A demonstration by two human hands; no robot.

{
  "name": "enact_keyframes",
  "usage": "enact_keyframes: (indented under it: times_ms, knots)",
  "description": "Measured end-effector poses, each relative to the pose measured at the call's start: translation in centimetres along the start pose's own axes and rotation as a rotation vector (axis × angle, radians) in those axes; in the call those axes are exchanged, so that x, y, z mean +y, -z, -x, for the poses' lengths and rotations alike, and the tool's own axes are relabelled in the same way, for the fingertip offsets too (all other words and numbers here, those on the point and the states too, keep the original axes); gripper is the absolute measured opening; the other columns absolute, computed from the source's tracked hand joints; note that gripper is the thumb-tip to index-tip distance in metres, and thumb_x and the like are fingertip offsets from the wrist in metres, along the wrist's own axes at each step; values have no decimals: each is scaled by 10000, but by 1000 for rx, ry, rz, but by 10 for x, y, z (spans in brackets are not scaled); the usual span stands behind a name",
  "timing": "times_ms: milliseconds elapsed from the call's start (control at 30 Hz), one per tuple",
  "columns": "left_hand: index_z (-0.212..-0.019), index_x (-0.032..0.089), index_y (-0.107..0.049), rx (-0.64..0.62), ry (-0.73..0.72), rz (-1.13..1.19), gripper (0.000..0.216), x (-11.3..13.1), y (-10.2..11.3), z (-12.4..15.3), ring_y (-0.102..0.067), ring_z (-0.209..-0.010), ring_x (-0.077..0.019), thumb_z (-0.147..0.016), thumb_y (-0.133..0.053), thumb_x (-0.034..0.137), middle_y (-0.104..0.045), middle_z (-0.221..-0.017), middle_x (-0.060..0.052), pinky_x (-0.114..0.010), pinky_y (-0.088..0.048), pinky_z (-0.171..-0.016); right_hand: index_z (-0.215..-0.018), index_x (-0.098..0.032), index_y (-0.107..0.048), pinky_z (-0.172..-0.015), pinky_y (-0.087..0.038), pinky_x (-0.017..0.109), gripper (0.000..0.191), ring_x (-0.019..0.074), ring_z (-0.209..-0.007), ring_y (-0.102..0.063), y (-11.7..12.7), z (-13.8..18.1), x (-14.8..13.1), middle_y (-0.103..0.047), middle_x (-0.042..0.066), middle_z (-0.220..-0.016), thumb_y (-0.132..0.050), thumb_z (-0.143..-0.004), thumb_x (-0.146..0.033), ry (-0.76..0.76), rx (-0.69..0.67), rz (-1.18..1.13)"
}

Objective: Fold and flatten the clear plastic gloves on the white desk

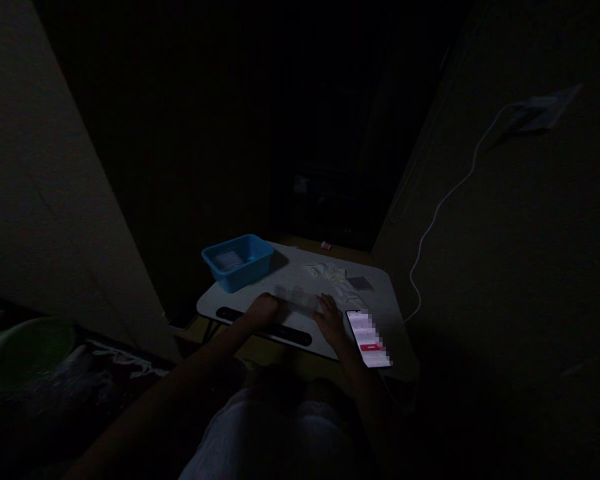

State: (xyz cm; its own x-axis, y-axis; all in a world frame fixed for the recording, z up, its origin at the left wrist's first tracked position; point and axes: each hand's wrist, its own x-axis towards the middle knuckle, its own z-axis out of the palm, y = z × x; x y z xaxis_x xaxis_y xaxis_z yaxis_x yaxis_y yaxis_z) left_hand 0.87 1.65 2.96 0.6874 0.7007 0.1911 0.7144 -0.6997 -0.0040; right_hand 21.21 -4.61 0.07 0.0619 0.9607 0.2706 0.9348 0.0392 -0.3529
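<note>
On a small white table (285,263), a thin see-through sheet (297,298), perhaps a plastic bag, lies between my hands. My left hand (265,308) is closed at the sheet's left end, its fingers curled. My right hand (329,317) rests at the right end with its fingers stretched out flat. Beyond the right hand lie crumpled whitish pieces (337,280), which look like plastic wrappers, beside a flat grey square (360,283). The dim light hides fine detail.
A blue plastic basin (237,273) with something pale inside stands at the table's back left. Near the right edge lies a lit phone (367,340). A white cable (443,200) runs from a wall socket (543,110). A green tub (30,350) sits at far left.
</note>
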Motion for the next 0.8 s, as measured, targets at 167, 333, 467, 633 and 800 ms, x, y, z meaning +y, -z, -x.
enact_keyframes:
  times_ms: [167, 333, 467, 633, 800]
  knots:
    - [-1007, 201, -603, -35, 45, 71, 343, 2, 20, -4, -609, -763, -184, -733, -403, 148, -664, -863, -73, -260, -433, -677, -1182, -233, -442, -976, -247, 346, 505, 178, -1236, -246, 9, 12, -9, -400, 19, -1289, -530, -698, -346, 134, -13, -56]
    - [-806, 153, -653, -19, 110, 529, 229, -5, 24, -12, -598, -729, -167, -697, -455, 187, -668, -796, -50, -232, -431, -645, -898, -266, -608, -862, -364, 245, 229, 123, -982, -518, 23, 2, -21, -606, -34, -1023, -444, -739, -258, 124, 15, -160]
    - [-700, 112, -629, 47, 217, 1030, 164, -18, 23, -9, -575, -641, -140, -649, -532, 234, -644, -681, -40, -229, -433, -608, -788, -193, -614, -710, -441, 250, 228, 148, -775, -590, 34, -11, -20, -651, 9, -812, -444, -717, -327, -24, -60, -530]
    - [-693, 115, -597, 54, 263, 1437, 249, -21, 31, -4, -534, -553, -102, -644, -588, 359, -592, -605, -9, -218, -422, -547, -685, -163, -574, -629, -461, 275, 256, 149, -621, -584, 45, -17, -20, -623, 13, -654, -546, -604, -404, -114, -103, -1025]
    - [-672, 115, -553, 24, 327, 1582, 288, -18, 28, -10, -483, -451, -72, -613, -624, 388, -542, -543, 15, -190, -365, -443, -657, -168, -551, -568, -469, 271, 261, 138, -556, -578, 48, -16, -23, -602, 1, -608, -593, -546, -400, -228, -161, -1172]
